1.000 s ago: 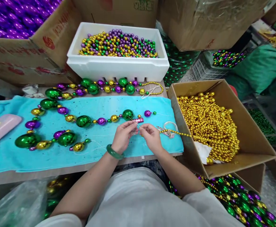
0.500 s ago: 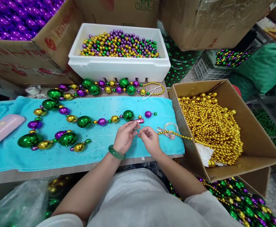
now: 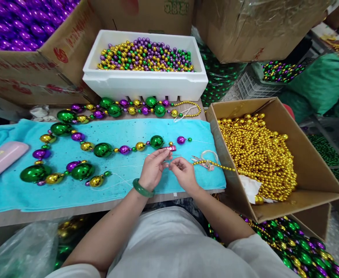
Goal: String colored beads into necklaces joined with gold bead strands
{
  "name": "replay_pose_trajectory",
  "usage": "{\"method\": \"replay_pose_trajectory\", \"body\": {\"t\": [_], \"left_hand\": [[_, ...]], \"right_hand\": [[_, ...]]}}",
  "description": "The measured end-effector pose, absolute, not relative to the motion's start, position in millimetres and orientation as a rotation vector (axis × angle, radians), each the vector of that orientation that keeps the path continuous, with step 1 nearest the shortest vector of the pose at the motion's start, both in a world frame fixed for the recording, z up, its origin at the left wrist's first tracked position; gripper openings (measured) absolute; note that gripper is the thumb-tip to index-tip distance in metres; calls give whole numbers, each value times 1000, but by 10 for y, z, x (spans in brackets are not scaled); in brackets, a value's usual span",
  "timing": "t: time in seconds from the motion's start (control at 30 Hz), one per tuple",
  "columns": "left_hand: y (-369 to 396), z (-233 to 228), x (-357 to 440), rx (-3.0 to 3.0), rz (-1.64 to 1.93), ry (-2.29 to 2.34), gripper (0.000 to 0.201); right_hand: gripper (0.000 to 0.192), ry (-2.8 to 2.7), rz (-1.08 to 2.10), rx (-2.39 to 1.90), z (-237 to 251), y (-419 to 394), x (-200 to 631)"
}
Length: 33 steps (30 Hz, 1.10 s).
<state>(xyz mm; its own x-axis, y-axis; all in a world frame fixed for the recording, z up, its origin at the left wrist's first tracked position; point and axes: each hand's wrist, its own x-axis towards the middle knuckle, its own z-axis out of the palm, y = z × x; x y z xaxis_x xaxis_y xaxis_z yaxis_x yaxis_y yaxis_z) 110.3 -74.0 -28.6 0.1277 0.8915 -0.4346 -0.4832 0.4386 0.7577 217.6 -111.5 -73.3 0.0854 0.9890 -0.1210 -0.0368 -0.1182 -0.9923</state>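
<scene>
My left hand (image 3: 154,166), with a green bangle on the wrist, and my right hand (image 3: 183,173) meet fingertip to fingertip over a turquoise towel (image 3: 123,185). Both pinch a thin clear thread (image 3: 120,168) that runs left toward a string of big green, gold and purple beads (image 3: 102,149). A small pink clip (image 3: 171,148) lies just beyond my fingers. A strand of small gold beads (image 3: 212,165) trails from a cardboard box (image 3: 311,166) to a spot right of my right hand.
A white foam box (image 3: 144,83) of mixed small beads stands behind the towel, a second bead string (image 3: 134,107) in front of it. A pink case (image 3: 1,159) lies at left. Cardboard cartons, purple beads (image 3: 18,23) and bead heaps crowd around.
My hands have drawn slightly closer together, fingertips now touching over the thread. The view shifted a little; the beads on the towel have not moved.
</scene>
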Motion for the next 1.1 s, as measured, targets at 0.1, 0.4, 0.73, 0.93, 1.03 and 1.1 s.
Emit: {"method": "replay_pose_trajectory", "body": {"t": [0.1, 0.4, 0.73, 0.93, 1.03, 1.1], "left_hand": [[-760, -294, 1091, 574, 1056, 1037, 24], [-778, -245, 1089, 1058, 930, 1158, 23], [-708, -226, 1115, 971, 814, 1048, 24], [-688, -297, 1110, 942, 731, 1044, 28], [-677, -337, 1126, 853, 722, 1053, 30], [-668, -363, 1143, 815, 723, 1052, 30]], "right_hand": [[14, -1120, 1199, -1369, -675, -1083, 2248], [12, -1280, 1111, -1247, -252, -792, 2615], [12, -1376, 985, -1168, -229, -781, 2643], [12, -1262, 852, -1253, -268, -746, 2705], [13, -1227, 866, -1267, -279, -758, 2727], [13, -1194, 901, -1268, -271, -778, 2729]]}}
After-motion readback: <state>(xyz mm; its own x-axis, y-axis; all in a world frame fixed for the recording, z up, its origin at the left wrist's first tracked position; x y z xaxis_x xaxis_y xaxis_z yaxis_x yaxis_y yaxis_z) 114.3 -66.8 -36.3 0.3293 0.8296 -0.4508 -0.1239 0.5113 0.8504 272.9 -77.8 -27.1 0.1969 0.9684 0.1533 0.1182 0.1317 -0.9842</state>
